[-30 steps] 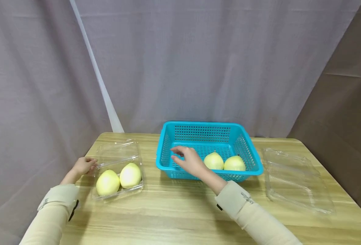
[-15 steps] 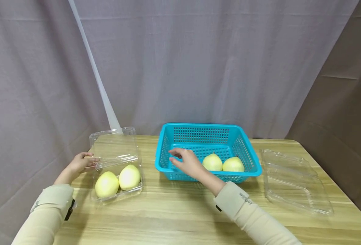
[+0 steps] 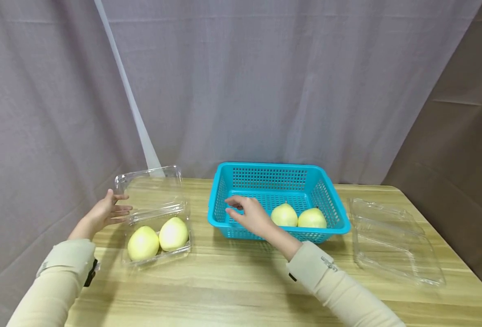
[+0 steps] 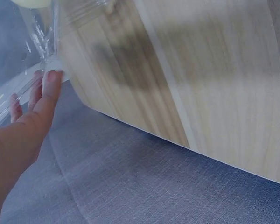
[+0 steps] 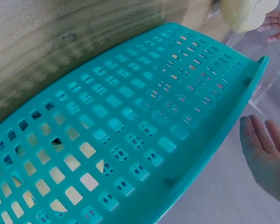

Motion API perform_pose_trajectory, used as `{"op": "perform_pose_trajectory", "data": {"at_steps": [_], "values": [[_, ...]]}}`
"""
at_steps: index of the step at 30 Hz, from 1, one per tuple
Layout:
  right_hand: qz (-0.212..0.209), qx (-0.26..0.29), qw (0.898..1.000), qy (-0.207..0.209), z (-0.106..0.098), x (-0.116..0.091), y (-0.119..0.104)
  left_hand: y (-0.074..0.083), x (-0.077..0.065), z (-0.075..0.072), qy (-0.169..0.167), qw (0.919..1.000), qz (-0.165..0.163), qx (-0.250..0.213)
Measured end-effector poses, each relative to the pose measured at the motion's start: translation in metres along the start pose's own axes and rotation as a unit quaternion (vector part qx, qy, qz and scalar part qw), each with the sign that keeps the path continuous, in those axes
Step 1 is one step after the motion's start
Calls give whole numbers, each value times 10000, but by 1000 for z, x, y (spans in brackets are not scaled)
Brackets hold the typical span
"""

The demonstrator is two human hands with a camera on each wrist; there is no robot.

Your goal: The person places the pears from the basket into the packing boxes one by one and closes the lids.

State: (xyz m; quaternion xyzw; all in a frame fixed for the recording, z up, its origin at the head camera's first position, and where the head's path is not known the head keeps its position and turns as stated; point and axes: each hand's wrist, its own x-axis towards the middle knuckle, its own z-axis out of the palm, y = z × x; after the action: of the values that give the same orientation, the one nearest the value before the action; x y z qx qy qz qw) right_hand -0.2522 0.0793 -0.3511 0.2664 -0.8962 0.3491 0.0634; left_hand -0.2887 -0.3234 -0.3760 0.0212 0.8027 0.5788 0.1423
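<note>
On the left of the table, a clear plastic clamshell box [image 3: 159,260] holds two pale yellow pears, a left one [image 3: 143,244] and a right one [image 3: 173,234]. Its transparent lid [image 3: 152,190] stands raised at the back. My left hand [image 3: 103,212] is at the lid's left side, fingers spread and fairly straight; in the left wrist view the fingertips [image 4: 53,77] lie against or close to the clear plastic. Over the front left of a blue basket [image 3: 279,231] hovers my right hand [image 3: 252,217], fingers bent loosely and holding nothing. Two more pears [image 3: 284,215] lie inside the basket.
Another clear plastic container [image 3: 396,245] lies opened out on the right of the wooden table [image 3: 224,286]. Grey curtain [image 3: 265,91] hangs right behind the table's back edge, with a brown cloth [image 3: 461,150] on the right.
The box's lid has swung up from lying low at the back to standing raised. My left hand has risen with it and its fingers have spread. My right hand has stayed put.
</note>
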Motion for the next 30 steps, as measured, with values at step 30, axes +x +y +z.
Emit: {"op": "perform_pose_trajectory", "data": {"at_steps": [30], "values": [[-199, 195, 9996, -102, 7, -4, -10, 14, -6, -19, -1016, 9889, -19, -1086]]}}
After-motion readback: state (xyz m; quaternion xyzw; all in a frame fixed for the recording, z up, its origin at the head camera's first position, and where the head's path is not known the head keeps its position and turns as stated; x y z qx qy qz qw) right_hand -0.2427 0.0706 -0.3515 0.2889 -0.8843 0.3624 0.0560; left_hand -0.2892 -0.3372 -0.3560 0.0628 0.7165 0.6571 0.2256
